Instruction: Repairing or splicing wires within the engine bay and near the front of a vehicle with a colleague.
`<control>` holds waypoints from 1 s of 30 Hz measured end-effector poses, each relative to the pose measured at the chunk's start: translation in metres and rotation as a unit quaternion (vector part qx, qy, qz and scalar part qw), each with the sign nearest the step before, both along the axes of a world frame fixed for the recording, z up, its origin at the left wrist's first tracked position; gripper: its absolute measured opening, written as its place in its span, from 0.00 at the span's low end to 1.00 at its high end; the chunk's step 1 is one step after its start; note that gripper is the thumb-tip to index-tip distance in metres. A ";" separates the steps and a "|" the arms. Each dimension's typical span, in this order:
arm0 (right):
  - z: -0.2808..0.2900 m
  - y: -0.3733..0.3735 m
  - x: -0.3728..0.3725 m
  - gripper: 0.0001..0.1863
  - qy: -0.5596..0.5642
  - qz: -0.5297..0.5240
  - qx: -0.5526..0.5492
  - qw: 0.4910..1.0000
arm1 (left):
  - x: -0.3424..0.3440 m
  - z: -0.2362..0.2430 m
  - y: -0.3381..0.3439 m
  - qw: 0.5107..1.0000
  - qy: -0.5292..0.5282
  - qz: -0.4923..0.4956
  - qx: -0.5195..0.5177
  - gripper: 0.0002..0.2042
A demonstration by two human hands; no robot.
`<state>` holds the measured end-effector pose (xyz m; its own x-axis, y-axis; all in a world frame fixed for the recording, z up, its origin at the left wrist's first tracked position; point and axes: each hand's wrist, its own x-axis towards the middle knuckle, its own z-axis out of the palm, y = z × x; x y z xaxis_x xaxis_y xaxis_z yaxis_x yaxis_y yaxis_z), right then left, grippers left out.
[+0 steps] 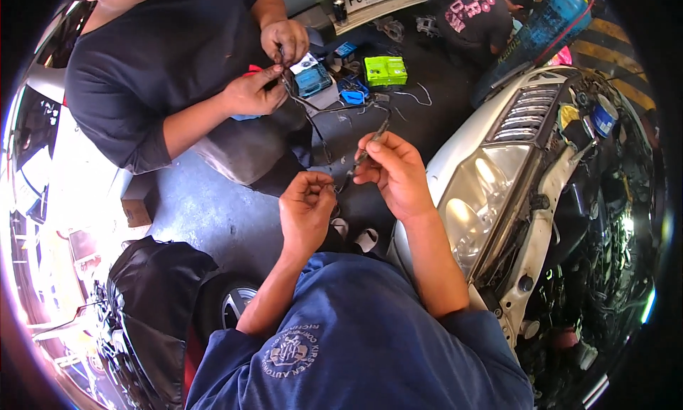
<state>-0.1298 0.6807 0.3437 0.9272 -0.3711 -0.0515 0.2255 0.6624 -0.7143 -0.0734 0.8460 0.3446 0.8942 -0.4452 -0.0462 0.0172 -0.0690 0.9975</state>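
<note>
My left hand (304, 209) pinches a dark cable harness (386, 115) with curled fingers, low in the centre. My right hand (393, 179), higher and to the right, grips the same harness between thumb and fingers. The harness runs up from my hands and across to a co-worker (131, 68) in a dark top at the upper left, whose hands (252, 91) hold another stretch of it. A loose branch of cable hangs down between us.
A white car's headlight (473, 204) and open engine bay (583, 253) fill the right side. Boxes (313, 79) and a lime-green case (384, 71) lie on the floor ahead. Another person (469, 19) crouches at the back. A black-draped car (142, 282) stands at my left.
</note>
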 end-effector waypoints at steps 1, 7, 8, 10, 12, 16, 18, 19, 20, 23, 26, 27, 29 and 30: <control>0.001 0.003 -0.001 0.09 0.011 -0.003 -0.027 1.000 | -0.003 0.007 -0.001 0.998 -0.063 -0.023 -0.005 0.06; 0.011 0.018 -0.005 0.08 0.045 -0.039 -0.136 0.989 | -0.004 0.032 -0.006 0.962 -0.250 -0.044 0.101 0.06; 0.012 0.020 -0.006 0.08 0.048 -0.048 -0.153 0.986 | -0.004 0.032 -0.005 0.959 -0.257 -0.036 0.115 0.06; 0.013 0.025 -0.006 0.08 0.035 -0.037 -0.164 0.985 | -0.003 0.029 -0.002 0.961 -0.248 -0.031 0.117 0.06; 0.012 0.032 -0.004 0.07 0.032 -0.030 -0.173 0.984 | -0.003 0.024 0.003 0.966 -0.232 -0.012 0.114 0.06; 0.008 0.044 0.001 0.07 0.047 -0.001 -0.193 0.980 | 0.001 0.013 0.017 0.974 -0.197 0.028 0.107 0.05; 0.006 0.049 0.002 0.07 0.053 0.011 -0.214 0.975 | 0.005 0.010 0.024 0.973 -0.196 0.020 0.118 0.05; 0.005 0.052 0.003 0.07 0.060 0.015 -0.217 0.974 | 0.008 0.009 0.026 0.971 -0.202 0.008 0.129 0.05; 0.005 0.053 0.002 0.06 0.069 0.017 -0.221 0.973 | 0.010 0.008 0.028 0.968 -0.200 -0.007 0.149 0.05; 0.003 0.053 0.002 0.06 0.091 0.006 -0.227 0.970 | 0.012 0.007 0.031 0.947 -0.257 -0.047 0.188 0.05; 0.001 0.056 -0.002 0.06 0.098 -0.014 -0.218 0.971 | 0.016 0.006 0.029 0.939 -0.290 -0.070 0.170 0.04; 0.000 0.056 -0.003 0.06 0.095 -0.021 -0.216 0.971 | 0.016 0.005 0.028 0.939 -0.291 -0.075 0.167 0.04; -0.001 0.056 -0.006 0.06 0.093 -0.022 -0.200 0.975 | 0.015 0.005 0.028 0.953 -0.251 -0.085 0.149 0.04; 0.000 0.056 -0.007 0.06 0.094 -0.021 -0.190 0.977 | 0.014 0.004 0.028 0.957 -0.235 -0.089 0.141 0.05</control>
